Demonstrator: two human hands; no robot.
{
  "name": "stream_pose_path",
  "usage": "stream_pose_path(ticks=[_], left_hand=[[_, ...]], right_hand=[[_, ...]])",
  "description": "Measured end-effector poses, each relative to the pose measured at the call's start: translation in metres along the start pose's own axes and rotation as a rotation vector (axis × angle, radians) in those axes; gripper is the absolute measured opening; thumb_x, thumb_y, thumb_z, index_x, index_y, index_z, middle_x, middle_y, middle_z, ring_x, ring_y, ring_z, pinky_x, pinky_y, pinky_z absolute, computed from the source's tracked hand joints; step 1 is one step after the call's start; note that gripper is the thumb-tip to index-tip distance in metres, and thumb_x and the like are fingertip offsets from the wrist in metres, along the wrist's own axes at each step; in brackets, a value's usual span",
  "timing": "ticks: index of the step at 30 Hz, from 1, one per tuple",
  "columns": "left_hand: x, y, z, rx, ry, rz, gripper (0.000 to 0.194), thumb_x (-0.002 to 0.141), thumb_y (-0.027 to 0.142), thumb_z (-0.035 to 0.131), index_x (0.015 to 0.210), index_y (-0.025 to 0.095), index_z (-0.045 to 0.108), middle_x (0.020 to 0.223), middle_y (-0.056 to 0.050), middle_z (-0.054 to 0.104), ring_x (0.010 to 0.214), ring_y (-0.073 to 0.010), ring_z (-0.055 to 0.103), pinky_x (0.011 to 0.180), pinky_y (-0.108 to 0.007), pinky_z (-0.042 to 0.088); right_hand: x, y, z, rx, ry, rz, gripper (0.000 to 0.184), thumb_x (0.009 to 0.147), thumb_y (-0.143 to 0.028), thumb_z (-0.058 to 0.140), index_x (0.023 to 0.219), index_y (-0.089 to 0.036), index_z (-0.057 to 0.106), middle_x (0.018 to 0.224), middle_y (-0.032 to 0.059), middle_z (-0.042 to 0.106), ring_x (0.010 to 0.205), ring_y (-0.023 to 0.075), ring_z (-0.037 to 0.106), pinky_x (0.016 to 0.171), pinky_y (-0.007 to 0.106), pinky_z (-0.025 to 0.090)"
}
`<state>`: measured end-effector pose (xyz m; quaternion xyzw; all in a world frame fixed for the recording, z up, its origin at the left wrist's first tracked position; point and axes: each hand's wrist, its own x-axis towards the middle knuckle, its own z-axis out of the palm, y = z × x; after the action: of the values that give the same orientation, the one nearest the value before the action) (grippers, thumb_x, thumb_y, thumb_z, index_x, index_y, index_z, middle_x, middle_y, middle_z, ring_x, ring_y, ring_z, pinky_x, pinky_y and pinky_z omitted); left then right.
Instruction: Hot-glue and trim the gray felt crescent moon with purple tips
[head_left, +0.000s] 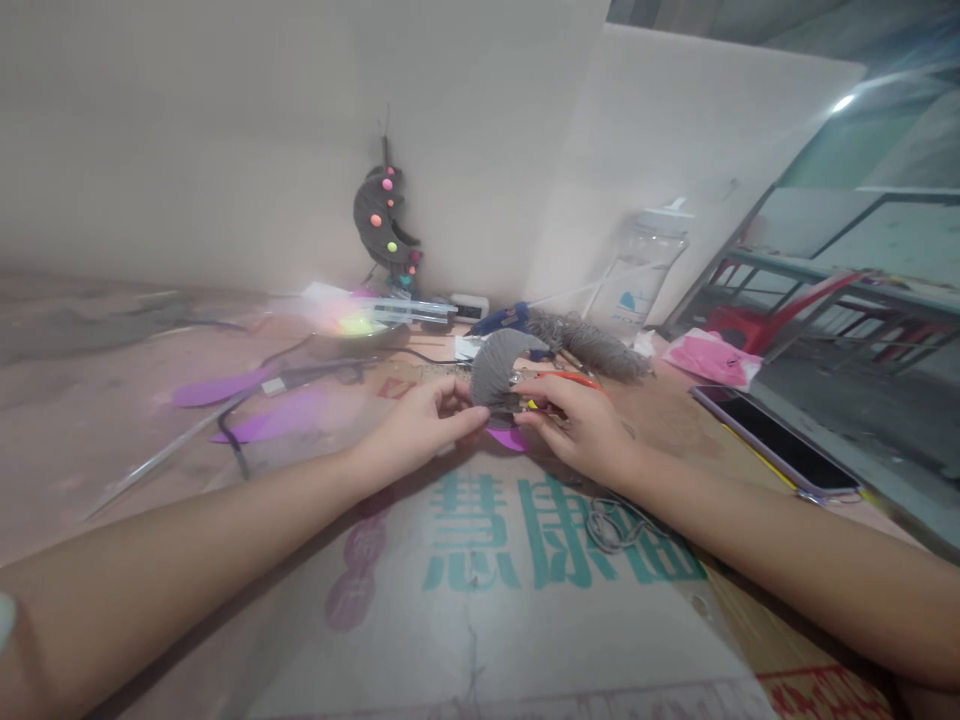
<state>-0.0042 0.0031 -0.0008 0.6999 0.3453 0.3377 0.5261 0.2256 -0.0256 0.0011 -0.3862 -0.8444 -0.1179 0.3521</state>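
Observation:
A crescent moon (495, 378) wrapped in grey yarn stands between my hands, above the printed cardboard (480, 640). My left hand (427, 420) pinches its lower left edge between thumb and fingers. On the other side, my right hand (577, 420) closes its thumb and fingertips at the lower inner edge of the crescent; its fingertips are partly hidden. A purple piece (510, 438) shows just under the crescent. Orange-handled pliers or scissors (570, 379) lie behind my right hand, mostly covered by it.
A decorated grey crescent (382, 220) with coloured pompoms is against the wall. Behind my hands lie a blue glue gun (501, 320) and a grey yarn bundle (600, 345). A water bottle (641, 265), pink packet (712, 358) and phone (776, 440) are at right; purple shapes (221, 387) and a cable (238, 440) at left.

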Motion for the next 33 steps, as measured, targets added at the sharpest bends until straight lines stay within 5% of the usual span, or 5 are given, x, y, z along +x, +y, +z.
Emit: stream_pose_path(ticks=[33], left_hand=[[-0.0011,-0.0008,0.0009,-0.001,-0.038,0.012,0.027,0.081,0.040,0.068,0.088,0.017,0.055,0.067,0.003,0.063,0.055,-0.0087,0.054,0.047,-0.017,0.036]], right_hand=[[0.0001,0.0012,0.0010,-0.019,-0.032,-0.011,0.017,0.092,-0.032,0.060,0.099,-0.019,0.068,0.087,0.0062,0.075,0.079,0.0203,0.069,0.070,0.030,0.051]])
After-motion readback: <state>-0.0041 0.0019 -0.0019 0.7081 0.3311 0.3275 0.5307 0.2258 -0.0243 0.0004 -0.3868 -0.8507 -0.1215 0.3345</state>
